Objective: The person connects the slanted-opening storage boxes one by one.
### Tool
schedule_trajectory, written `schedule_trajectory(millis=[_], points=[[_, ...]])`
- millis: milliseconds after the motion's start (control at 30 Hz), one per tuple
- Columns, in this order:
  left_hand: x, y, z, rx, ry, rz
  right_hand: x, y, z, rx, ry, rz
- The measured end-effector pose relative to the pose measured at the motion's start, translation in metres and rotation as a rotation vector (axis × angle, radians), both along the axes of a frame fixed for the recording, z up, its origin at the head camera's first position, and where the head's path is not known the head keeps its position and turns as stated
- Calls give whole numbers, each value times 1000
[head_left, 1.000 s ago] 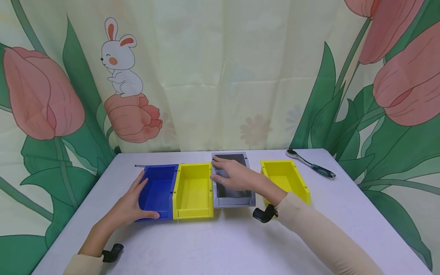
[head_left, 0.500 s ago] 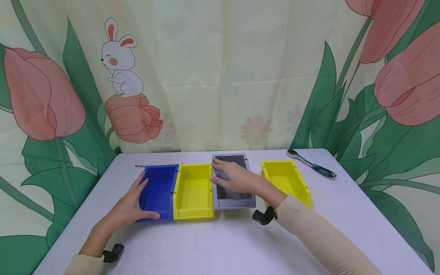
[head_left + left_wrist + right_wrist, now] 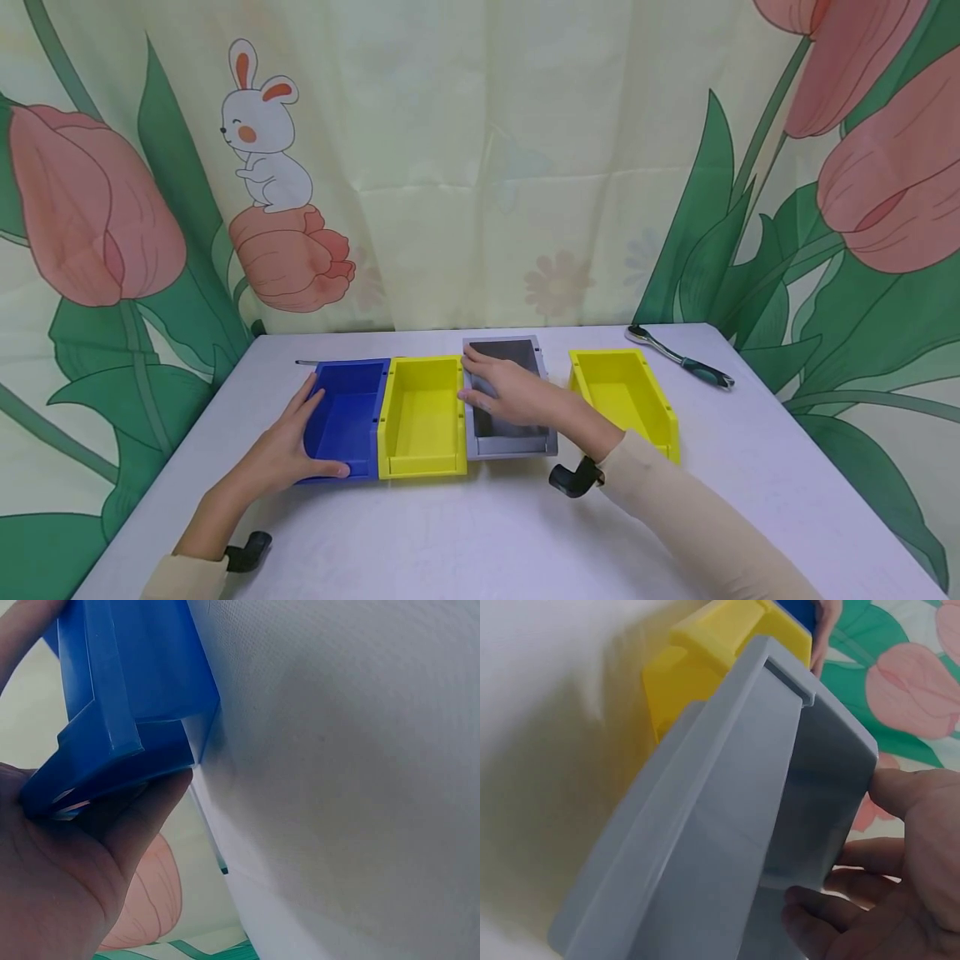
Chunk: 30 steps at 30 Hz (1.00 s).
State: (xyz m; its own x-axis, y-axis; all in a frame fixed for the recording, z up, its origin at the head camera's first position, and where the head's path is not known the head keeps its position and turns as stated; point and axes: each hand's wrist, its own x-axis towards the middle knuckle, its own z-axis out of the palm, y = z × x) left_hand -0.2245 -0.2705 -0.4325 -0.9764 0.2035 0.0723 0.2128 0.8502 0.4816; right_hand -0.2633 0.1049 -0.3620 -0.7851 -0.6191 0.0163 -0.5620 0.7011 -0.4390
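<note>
Grey plastic open bin (image 3: pixel 510 396) sits centre frame on the white desk (image 3: pixel 480 525), touching the yellow plastic bin (image 3: pixel 420 417). Right hand (image 3: pixel 517 392) fingers curl over its left wall; left hand (image 3: pixel 281 454) grips the blue plastic bin (image 3: pixel 341 417). Best slide grey flush, fronts aligned, keeping blue braced.

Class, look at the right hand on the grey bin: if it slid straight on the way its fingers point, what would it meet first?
Probably the middle yellow bin: the right hand points leftward across the grey bin, which sits against it.
</note>
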Motion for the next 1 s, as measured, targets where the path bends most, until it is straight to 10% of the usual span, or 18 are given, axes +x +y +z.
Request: schedule_trajectory(millis=[1000], points=[[0,0,3,4,-16,-10,3,-3,-11,17,-36,-31]])
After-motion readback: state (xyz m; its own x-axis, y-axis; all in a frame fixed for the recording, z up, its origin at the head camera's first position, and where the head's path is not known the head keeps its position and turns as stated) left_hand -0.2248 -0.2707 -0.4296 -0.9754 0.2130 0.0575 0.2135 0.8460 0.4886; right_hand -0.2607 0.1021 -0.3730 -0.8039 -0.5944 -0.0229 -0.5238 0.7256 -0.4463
